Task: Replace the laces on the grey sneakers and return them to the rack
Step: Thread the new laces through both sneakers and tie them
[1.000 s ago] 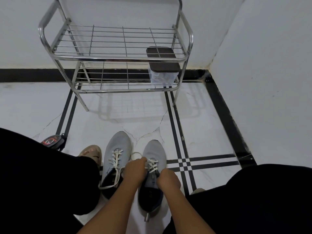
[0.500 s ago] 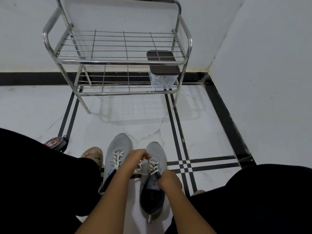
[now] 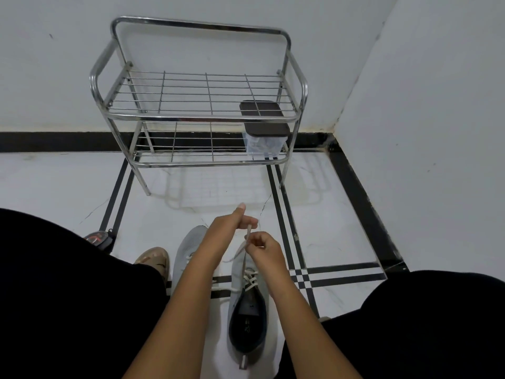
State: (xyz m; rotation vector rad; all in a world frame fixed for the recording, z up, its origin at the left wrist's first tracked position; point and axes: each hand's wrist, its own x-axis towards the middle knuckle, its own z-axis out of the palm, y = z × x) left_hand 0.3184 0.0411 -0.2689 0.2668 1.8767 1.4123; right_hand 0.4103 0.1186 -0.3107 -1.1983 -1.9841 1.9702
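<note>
Both hands risen, left hand [image 3: 229, 228] and right hand [image 3: 263, 246] pinching white lace [image 3: 248, 233] taut

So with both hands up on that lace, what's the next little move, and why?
Probably keep drawing the lace up and away from the right sneaker. Both the left hand and right hand pinch it above the shoe, and it runs taut down to the eyelets, where crossings are still threaded. The left sneaker is also still laced, and the rack holds no shoes yet.
</note>
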